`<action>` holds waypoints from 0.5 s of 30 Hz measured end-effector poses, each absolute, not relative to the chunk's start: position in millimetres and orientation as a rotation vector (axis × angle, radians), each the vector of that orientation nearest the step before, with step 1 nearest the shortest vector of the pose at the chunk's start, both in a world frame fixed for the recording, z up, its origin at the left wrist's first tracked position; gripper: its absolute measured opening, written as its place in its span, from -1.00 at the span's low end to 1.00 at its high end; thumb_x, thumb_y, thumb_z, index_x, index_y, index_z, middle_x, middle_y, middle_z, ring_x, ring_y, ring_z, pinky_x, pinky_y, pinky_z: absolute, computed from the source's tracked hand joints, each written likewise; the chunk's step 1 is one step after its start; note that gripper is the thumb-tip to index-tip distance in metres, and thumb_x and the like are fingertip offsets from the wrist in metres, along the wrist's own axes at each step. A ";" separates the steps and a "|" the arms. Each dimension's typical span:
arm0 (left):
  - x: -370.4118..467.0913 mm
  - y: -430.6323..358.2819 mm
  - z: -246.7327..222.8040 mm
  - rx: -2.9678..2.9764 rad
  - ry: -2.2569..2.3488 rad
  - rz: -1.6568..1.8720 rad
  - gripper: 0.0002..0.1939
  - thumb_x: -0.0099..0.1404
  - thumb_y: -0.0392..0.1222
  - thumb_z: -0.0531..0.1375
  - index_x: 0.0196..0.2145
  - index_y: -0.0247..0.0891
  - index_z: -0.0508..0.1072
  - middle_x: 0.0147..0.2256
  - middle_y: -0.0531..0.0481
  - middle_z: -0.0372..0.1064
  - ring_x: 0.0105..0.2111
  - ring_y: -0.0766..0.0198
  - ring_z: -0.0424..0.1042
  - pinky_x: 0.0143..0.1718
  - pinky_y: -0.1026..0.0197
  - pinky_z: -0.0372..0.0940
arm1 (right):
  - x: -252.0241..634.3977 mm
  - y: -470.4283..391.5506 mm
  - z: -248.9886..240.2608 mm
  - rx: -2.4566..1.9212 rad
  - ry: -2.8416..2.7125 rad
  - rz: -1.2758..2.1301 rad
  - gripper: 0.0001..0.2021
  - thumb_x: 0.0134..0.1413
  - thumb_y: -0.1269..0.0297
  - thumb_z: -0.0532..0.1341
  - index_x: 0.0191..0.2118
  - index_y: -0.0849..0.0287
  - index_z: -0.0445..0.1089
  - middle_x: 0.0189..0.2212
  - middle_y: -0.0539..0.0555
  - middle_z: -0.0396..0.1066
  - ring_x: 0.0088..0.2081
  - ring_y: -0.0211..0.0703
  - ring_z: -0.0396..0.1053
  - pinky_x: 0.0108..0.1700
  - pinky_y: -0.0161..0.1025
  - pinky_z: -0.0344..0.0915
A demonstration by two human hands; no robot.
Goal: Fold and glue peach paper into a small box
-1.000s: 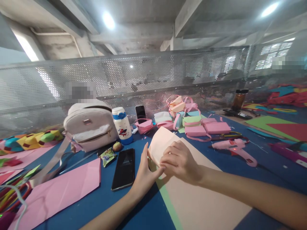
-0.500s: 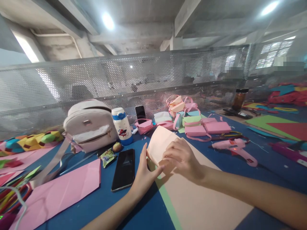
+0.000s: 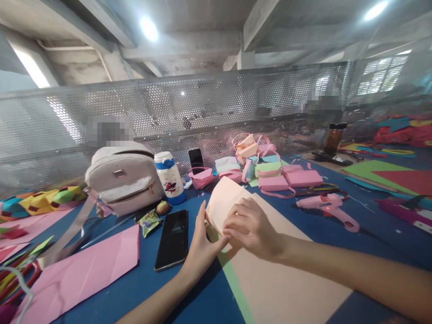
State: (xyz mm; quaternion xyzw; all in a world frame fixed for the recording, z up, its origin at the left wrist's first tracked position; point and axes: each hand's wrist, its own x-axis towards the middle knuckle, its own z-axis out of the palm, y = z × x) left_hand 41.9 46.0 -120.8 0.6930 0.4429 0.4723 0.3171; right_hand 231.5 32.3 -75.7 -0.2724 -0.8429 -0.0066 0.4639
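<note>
A large peach sheet of paper (image 3: 283,274) lies over a green sheet (image 3: 235,288), its far left part bent upward. Along that raised edge, my left hand (image 3: 201,240) holds the paper with the fingers at its outer side and the thumb reaching toward my right hand. My right hand (image 3: 251,229) is closed, its curled fingertips pressing on the bent paper close to my left thumb. Just what lies under those fingertips is hidden. A black phone (image 3: 172,240) is flat on the table, left of my left hand.
Behind my hands are small paper bags (image 3: 273,183), a white bottle (image 3: 169,177) and a pale backpack (image 3: 124,177). A pink glue gun (image 3: 329,207) lies to the right. Pink paper (image 3: 91,270) is at left. A perforated metal screen (image 3: 202,108) rises at the back.
My right hand's fingertips have shifted slightly left, nearer to my left thumb. The left hand keeps its grip on the paper. The whole view has drifted a little.
</note>
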 end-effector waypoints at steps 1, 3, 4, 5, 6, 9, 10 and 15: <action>42.2 45.2 -120.1 1.832 1.167 1.244 0.01 0.15 0.07 0.34 0.39 -0.11 -0.10 0.28 -0.24 0.13 0.35 -0.16 0.05 0.33 -0.22 -0.02 | 231.1 31.0 -75.0 -0.678 -2.060 0.023 -0.92 0.26 0.38 0.27 -0.30 0.12 0.45 -0.35 0.00 0.44 -0.25 -0.10 0.25 -0.15 -0.12 0.12; 42.4 44.0 -118.6 1.840 1.171 1.247 0.01 0.15 0.05 0.35 0.39 -0.08 -0.11 0.28 -0.22 0.12 0.34 -0.15 0.06 0.34 -0.21 -0.03 | 231.9 29.0 -73.1 -0.674 -2.011 0.111 -0.92 0.27 0.37 0.24 -0.30 0.12 0.43 -0.34 0.00 0.42 -0.24 -0.11 0.28 -0.13 -0.12 0.13; 42.3 43.7 -118.0 1.831 1.174 1.249 0.03 0.14 0.05 0.36 0.39 -0.08 -0.11 0.28 -0.21 0.12 0.34 -0.15 0.08 0.34 -0.21 -0.02 | 233.4 28.6 -71.8 -0.661 -1.973 0.142 -0.91 0.29 0.35 0.23 -0.30 0.12 0.42 -0.34 0.00 0.41 -0.24 -0.11 0.29 -0.12 -0.11 0.13; 42.1 43.5 -117.4 1.813 1.178 1.251 0.04 0.14 0.05 0.36 0.40 -0.09 -0.12 0.28 -0.22 0.12 0.33 -0.15 0.09 0.33 -0.21 -0.01 | 235.7 28.9 -70.5 -0.649 -1.930 0.153 -0.89 0.31 0.33 0.21 -0.30 0.12 0.42 -0.35 0.00 0.41 -0.24 -0.12 0.31 -0.11 -0.11 0.13; 41.9 43.6 -116.9 1.788 1.181 1.251 0.05 0.14 0.06 0.36 0.40 -0.10 -0.14 0.27 -0.22 0.13 0.32 -0.14 0.11 0.33 -0.21 0.00 | 238.8 29.9 -69.1 -0.637 -1.887 0.145 -0.87 0.32 0.31 0.20 -0.31 0.12 0.42 -0.35 0.00 0.41 -0.26 -0.12 0.32 -0.11 -0.10 0.13; 41.2 44.3 -115.8 1.713 1.176 1.249 0.07 0.14 0.10 0.35 0.41 -0.14 -0.16 0.26 -0.24 0.15 0.30 -0.15 0.13 0.32 -0.20 0.01 | 250.7 37.3 -66.1 -0.623 -1.818 0.070 -0.82 0.35 0.27 0.20 -0.32 0.10 0.47 -0.38 0.00 0.44 -0.29 -0.11 0.31 -0.13 -0.10 0.13; 41.0 44.5 -115.7 1.699 1.170 1.249 0.07 0.14 0.11 0.35 0.41 -0.13 -0.16 0.26 -0.25 0.14 0.30 -0.15 0.13 0.32 -0.20 0.00 | 254.5 40.6 -65.9 -0.623 -1.823 0.046 -0.83 0.35 0.26 0.21 -0.31 0.09 0.49 -0.38 0.01 0.45 -0.30 -0.10 0.30 -0.15 -0.10 0.13; 40.6 46.6 -116.7 1.669 1.151 1.262 0.06 0.14 0.13 0.36 0.40 -0.11 -0.13 0.28 -0.25 0.13 0.30 -0.16 0.12 0.31 -0.20 0.03 | 265.2 52.7 -69.3 -0.589 -1.898 -0.068 -0.91 0.28 0.31 0.28 -0.25 0.07 0.56 -0.38 0.02 0.48 -0.30 -0.09 0.27 -0.18 -0.10 0.13</action>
